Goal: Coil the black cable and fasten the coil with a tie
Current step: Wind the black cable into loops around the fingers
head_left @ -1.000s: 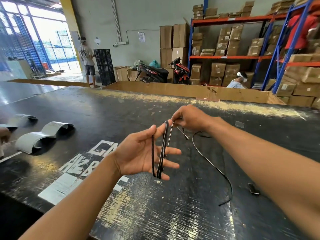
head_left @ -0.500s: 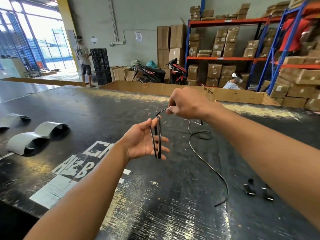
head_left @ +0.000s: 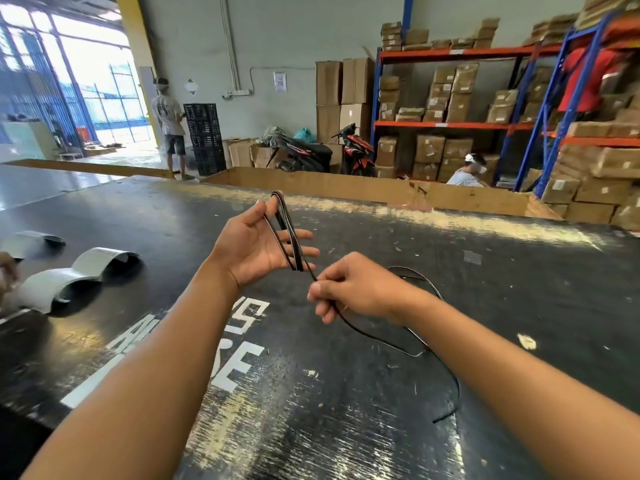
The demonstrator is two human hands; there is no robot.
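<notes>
Left hand (head_left: 258, 249): raised palm-up, fingers spread wide; acts as the frame, with the loops hooked over the fingertips at the top and crossing the fingers lower down.
Right hand (head_left: 353, 289): fingers closed in a pinch on the cable just below the loops; half a second ago it was up above the left hand, now it is down and under it.
Black cable (head_left: 289, 233): several turns stretched long and narrow over the left hand; one more pass appears to be laid than a second ago.
Loose tail (head_left: 446, 372): trails from the right hand onto the black table (head_left: 519, 306), looped, its end lying near the right forearm.
Tie: none that I can pick out.
Stage, as judged: winding mid-way; slack remains to take up before fastening.
</notes>
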